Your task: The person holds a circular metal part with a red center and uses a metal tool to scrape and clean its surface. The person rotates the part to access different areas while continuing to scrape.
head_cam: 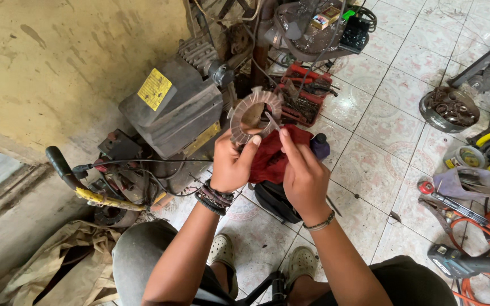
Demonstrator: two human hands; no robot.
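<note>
Here, at far left, a yellowish stained wall point(58, 56) meets a concrete ledge, with a crumpled tan cloth point(58, 266) lying below it on the floor. Next along, a black-handled tool with a yellow shaft point(77, 181) rests beside a dark grey motor housing point(171, 110) carrying a yellow label.

Centre: the left hand point(231, 164) holds a slotted metal ring point(254, 116) up in front of the motor housing, above the tiled floor. Fingers closed on the ring's lower edge, thumb across its face. The ring is flat, round, with a large open centre; its outer edge is cut into many evenly spaced teeth. Colour dull copper-brown with greyish worn patches. It stands roughly upright, face toward the camera. Dark bracelets on the left wrist.

Just right of it, the right hand point(301, 175) pinches a thin metal strip point(271, 120) between thumb and fingertips; the strip's far end touches the ring's right inner edge. Beaded bracelet on the right wrist. Behind both hands lies a red cloth point(273, 158).

Further right: a red tray of tools point(304, 93), patterned white floor tiles point(381, 130), a round bowl of rusty parts point(449, 107), coiled orange cable point(483, 243) at the lower right corner.
</note>
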